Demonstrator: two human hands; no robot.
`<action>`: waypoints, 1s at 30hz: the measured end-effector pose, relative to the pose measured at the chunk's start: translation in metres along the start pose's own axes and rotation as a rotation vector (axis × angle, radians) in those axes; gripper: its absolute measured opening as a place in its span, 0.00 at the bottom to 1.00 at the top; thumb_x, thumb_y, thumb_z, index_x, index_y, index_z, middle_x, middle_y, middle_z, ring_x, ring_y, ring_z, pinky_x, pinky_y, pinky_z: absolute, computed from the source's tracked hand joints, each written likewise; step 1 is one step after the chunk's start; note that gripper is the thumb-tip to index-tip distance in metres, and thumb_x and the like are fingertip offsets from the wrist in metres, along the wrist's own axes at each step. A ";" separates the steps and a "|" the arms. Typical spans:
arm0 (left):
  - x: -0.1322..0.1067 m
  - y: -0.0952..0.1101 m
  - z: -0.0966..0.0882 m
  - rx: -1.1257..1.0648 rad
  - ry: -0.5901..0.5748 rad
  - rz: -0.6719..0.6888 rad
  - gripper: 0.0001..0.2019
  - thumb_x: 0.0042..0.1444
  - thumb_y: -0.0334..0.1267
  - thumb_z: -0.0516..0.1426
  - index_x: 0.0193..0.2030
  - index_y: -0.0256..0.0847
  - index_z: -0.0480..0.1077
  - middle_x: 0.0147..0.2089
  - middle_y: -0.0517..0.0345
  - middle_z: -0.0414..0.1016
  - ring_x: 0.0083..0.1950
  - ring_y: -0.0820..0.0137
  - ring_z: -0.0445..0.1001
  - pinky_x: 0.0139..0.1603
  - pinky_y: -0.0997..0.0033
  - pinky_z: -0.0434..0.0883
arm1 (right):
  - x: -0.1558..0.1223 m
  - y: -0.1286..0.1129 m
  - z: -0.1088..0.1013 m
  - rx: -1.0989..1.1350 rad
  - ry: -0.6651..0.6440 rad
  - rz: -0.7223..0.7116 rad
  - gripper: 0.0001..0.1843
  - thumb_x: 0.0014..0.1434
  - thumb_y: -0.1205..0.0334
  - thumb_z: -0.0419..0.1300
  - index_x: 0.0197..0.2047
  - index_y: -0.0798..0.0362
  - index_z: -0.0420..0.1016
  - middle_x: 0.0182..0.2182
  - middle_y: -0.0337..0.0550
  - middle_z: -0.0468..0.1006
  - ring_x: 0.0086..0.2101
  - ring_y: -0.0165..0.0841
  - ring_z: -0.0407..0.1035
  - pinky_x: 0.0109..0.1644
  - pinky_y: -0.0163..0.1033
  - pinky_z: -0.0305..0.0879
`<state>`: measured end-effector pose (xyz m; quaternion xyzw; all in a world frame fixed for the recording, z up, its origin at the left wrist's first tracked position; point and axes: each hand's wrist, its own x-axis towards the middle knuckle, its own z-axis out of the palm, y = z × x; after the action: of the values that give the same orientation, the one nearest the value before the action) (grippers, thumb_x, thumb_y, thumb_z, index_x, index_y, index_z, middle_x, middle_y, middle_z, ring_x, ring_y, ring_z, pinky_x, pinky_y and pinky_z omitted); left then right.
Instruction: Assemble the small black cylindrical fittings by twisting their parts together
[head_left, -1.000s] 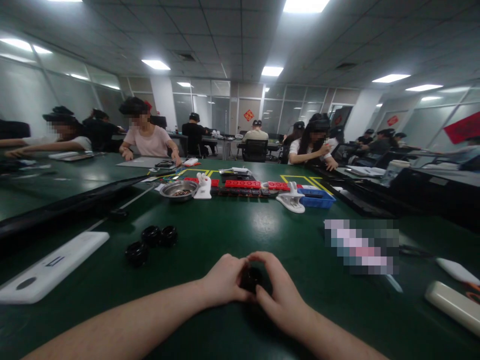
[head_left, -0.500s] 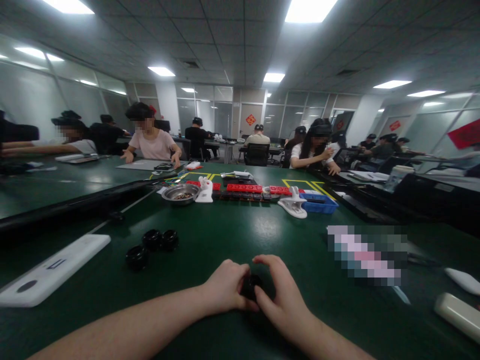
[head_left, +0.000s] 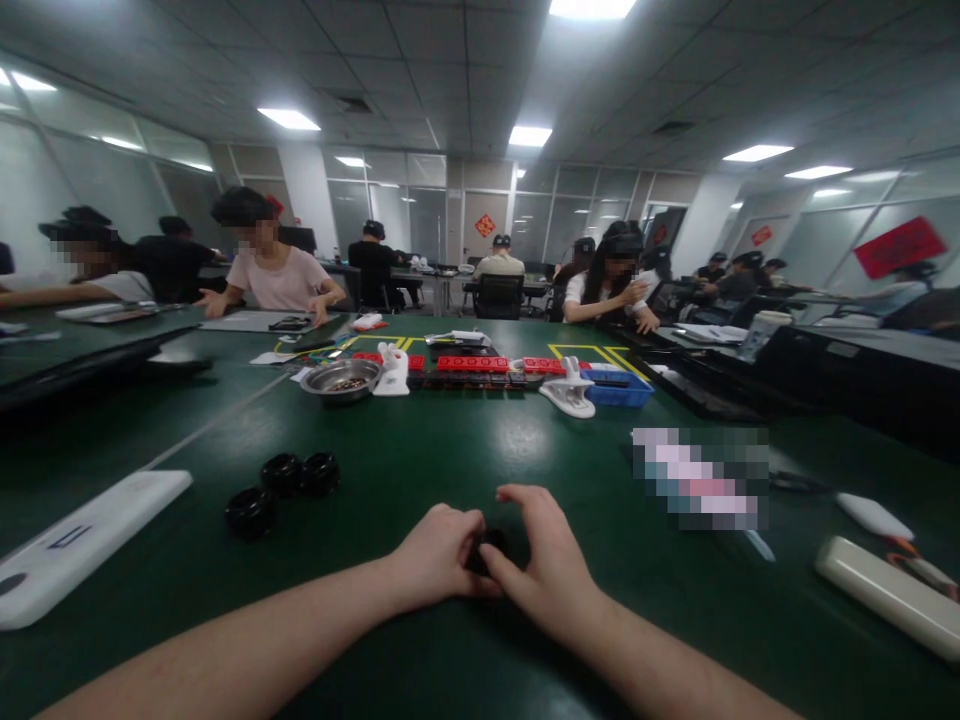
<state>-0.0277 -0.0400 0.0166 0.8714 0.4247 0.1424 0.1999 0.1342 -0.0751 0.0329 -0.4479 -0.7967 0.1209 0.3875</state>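
A small glossy black part (head_left: pixel 491 550), mostly hidden by fingers, is between my two hands low over the green tabletop. My left hand (head_left: pixel 435 555) curls its fingers and thumb around the part's left side. From the right, my right hand (head_left: pixel 551 560) lays its thumb against the part, while its index finger arches over, slightly apart. Left of my hands lie three shiny black ring-shaped parts: one ring (head_left: pixel 251 512) sits nearest, with another ring (head_left: pixel 282 473) and a third ring (head_left: pixel 321 472) close behind it.
A metal bowl (head_left: pixel 341 380) of small bits, white clamps (head_left: pixel 570 390), red blocks (head_left: pixel 472 364) and a blue tray (head_left: pixel 619 387) line the table's middle. A white device (head_left: pixel 97 545) lies left, a cream case (head_left: pixel 885 595) right. People sit across the table (head_left: pixel 360 640).
The whole view has shifted, so the table items appear further left and slightly higher. Both hands stay around the black part, with the right thumb now further across it.
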 end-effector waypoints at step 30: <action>0.001 0.001 -0.003 -0.056 -0.070 0.013 0.11 0.44 0.42 0.57 0.26 0.39 0.60 0.25 0.64 0.65 0.26 0.72 0.65 0.26 0.76 0.57 | -0.001 -0.004 0.000 -0.080 -0.009 0.003 0.18 0.48 0.60 0.60 0.43 0.55 0.65 0.38 0.47 0.70 0.39 0.39 0.63 0.45 0.47 0.61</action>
<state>-0.0278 -0.0390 0.0193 0.8727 0.4077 0.1248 0.2381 0.1328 -0.0785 0.0344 -0.4635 -0.8020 0.0916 0.3654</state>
